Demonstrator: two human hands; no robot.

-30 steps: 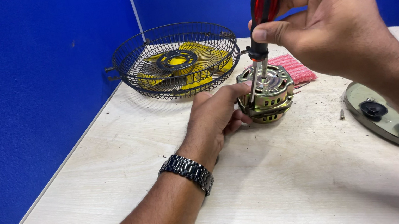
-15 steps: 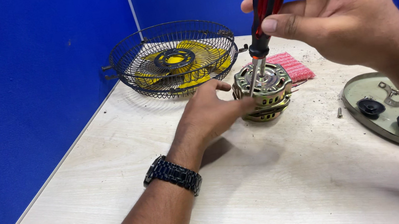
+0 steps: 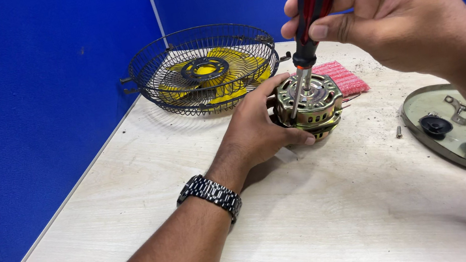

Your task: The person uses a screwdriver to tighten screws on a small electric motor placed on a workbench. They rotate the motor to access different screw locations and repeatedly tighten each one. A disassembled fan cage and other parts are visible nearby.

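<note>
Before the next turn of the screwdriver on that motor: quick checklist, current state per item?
1. Left hand steadying the motor: ok, it wraps the motor's left side.
2. Right hand gripping the screwdriver: ok, fingers closed around the red and black handle.
3. Tip seated in a screw head: cannot tell, the shaft meets the motor top but the tip is too small to see.
4. Screwdriver upright: not ok, it leans, handle to the right.
5. Motor flat on the table: ok.
6. Loose screw out of the way: ok, lying apart to the motor's right.
</note>
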